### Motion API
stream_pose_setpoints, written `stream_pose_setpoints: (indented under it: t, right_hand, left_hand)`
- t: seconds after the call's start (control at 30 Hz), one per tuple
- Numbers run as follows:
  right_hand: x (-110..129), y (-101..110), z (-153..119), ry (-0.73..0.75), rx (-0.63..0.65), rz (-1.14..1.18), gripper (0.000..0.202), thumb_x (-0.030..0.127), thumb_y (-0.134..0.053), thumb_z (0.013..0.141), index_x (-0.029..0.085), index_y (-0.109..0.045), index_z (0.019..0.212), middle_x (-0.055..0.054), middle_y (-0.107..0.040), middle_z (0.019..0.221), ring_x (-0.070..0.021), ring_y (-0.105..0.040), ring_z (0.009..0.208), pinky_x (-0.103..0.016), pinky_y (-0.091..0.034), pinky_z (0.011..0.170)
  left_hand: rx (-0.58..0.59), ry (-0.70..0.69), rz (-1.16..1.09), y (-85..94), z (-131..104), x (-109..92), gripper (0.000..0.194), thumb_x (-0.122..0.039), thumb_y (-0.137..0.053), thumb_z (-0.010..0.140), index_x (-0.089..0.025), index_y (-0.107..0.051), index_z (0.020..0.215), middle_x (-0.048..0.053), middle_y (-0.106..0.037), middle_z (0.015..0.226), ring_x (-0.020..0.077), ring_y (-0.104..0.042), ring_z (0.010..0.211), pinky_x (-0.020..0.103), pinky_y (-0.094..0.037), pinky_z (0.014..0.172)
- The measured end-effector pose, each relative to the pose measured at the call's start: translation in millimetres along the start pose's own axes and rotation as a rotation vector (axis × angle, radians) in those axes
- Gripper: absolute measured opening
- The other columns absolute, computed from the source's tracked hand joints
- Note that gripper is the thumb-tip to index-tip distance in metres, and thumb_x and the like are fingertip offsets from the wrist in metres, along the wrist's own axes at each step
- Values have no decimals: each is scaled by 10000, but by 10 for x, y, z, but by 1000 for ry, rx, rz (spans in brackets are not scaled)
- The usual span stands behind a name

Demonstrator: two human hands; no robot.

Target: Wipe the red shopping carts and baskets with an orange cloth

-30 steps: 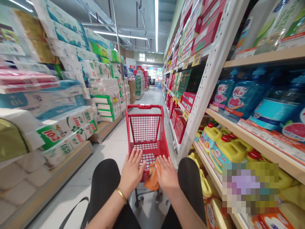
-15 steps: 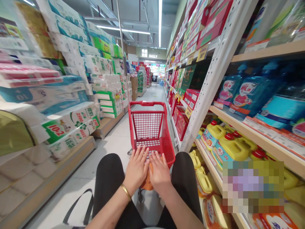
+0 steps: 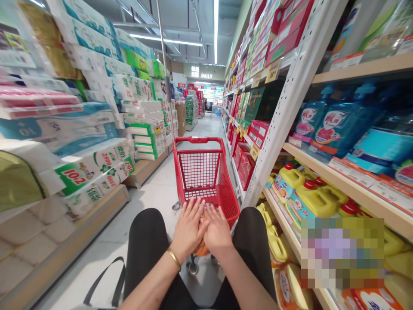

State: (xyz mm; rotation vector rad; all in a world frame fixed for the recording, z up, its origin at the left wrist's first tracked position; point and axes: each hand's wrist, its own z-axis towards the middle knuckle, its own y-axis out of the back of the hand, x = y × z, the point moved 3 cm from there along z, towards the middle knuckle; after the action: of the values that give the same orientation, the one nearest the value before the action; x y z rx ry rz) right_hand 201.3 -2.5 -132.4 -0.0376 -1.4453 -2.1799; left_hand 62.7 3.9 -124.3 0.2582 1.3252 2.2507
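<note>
The orange cloth (image 3: 202, 249) sits at bottom centre of the frame, at the near end of the red shopping cart (image 3: 228, 200), mostly covered by both hands. The left hand (image 3: 189, 224) lies palm down, fingers straight and directed toward the cart basket; it is unclenched. The right hand (image 3: 217, 229) lies palm down beside it, fingers likewise extended and unclenched. The hands meet at the thumb sides, above the cloth. The palms are hidden; whether either presses on a surface beneath cannot be told.

The cart occupies the centre of the frame, its mesh far wall upright. A caster wheel (image 3: 192, 268) is visible below the cloth. A gold bangle (image 3: 174, 260) encircles the left wrist. Two bent legs in black trousers (image 3: 145, 249) flank the forearms. A black strap (image 3: 119, 286) is located at lower left.

Right side of frame: a perforated white post (image 3: 290, 99) separates red boxes (image 3: 284, 36) from shelves of blue pump bottles (image 3: 335, 125) and, below them, yellow jugs (image 3: 318, 202). A pixelated patch obscures part of the lower right. Left side of frame: stacked paper packs (image 3: 93, 170). Upper centre: a sign reading "DAILY" (image 3: 207, 75).
</note>
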Motion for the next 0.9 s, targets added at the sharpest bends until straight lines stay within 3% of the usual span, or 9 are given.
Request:
stream_pose_setpoints:
  t: [0.07, 0.27, 0.33, 0.5, 0.57, 0.7, 0.77, 0.83, 0.9]
  right_hand:
    - [-23, 7, -30, -17, -31, 6, 479, 334, -425, 1077, 162, -564, 1502, -105, -519, 1566, -263, -427, 1514, -512, -165, 1321]
    - [-699, 309, -206, -232, -205, -154, 520, 354, -335, 1102, 107, -546, 1507, -139, -482, 1587, -325, -406, 1522, -607, -194, 1286]
    - [-618, 265, -156, -218, -185, -160, 519, 337, -330, 1103, 83, -556, 1495, -148, -490, 1581, -316, -409, 1521, -579, -193, 1295]
    - [19, 0, 3, -20, -90, -81, 475, 335, -381, 1098, 152, -574, 1492, -103, -515, 1573, -248, -411, 1523, -484, -151, 1323]
    - [-4, 26, -20, -30, -95, -80, 485, 373, -383, 1100, 176, -559, 1507, -94, -508, 1580, -253, -399, 1530, -510, -122, 1323]
    - [-528, 255, -156, -221, -181, -160, 536, 398, -295, 1112, 165, -517, 1540, -106, -461, 1610, -299, -356, 1549, -584, -145, 1293]
    - [-655, 300, -167, -277, -201, -189, 553, 390, -269, 1111, 148, -493, 1555, -115, -444, 1620, -310, -334, 1559, -599, -167, 1283]
    - [-529, 224, -113, -226, -161, -175, 543, 372, -286, 1108, 140, -500, 1549, -112, -444, 1621, -292, -327, 1564, -565, -171, 1294]
    - [-240, 81, -37, -123, -106, -127, 513, 348, -318, 1105, 147, -540, 1521, -96, -464, 1610, -257, -352, 1555, -498, -157, 1312]
  left_hand:
    - [1, 0, 9, -2, -13, 47, 670, -500, -405, 1057, -219, -273, 1652, 48, -302, 1707, 278, -173, 1615, 547, -223, 1311]
    - [-20, 45, 9, -8, 2, 56, 598, -388, -362, 1075, -245, -283, 1650, 23, -316, 1700, 269, -169, 1616, 553, -223, 1314]
    - [-26, 59, 11, -14, 11, 35, 588, -370, -358, 1074, -233, -305, 1644, 31, -332, 1693, 270, -172, 1615, 552, -226, 1314]
    - [-48, 93, 45, -6, -4, 111, 566, -386, -371, 1072, -190, -399, 1602, 72, -378, 1672, 291, -211, 1605, 559, -264, 1298]
    - [-66, 103, 63, 1, -15, 172, 555, -379, -373, 1073, -188, -419, 1591, 74, -374, 1674, 296, -218, 1602, 563, -285, 1287]
    - [-87, 98, 78, -9, -16, 216, 562, -378, -391, 1071, -196, -399, 1602, 67, -359, 1680, 303, -208, 1604, 569, -301, 1279]
    - [-84, 92, 76, -22, -1, 191, 567, -379, -396, 1070, -202, -386, 1609, 68, -372, 1673, 302, -215, 1602, 566, -305, 1279]
    - [-75, 81, 78, -37, 15, 160, 567, -376, -395, 1071, -209, -381, 1612, 66, -383, 1668, 300, -229, 1599, 563, -307, 1279]
    - [-68, 68, 86, -49, 23, 147, 559, -361, -390, 1071, -201, -393, 1607, 64, -382, 1668, 299, -232, 1598, 556, -304, 1283]
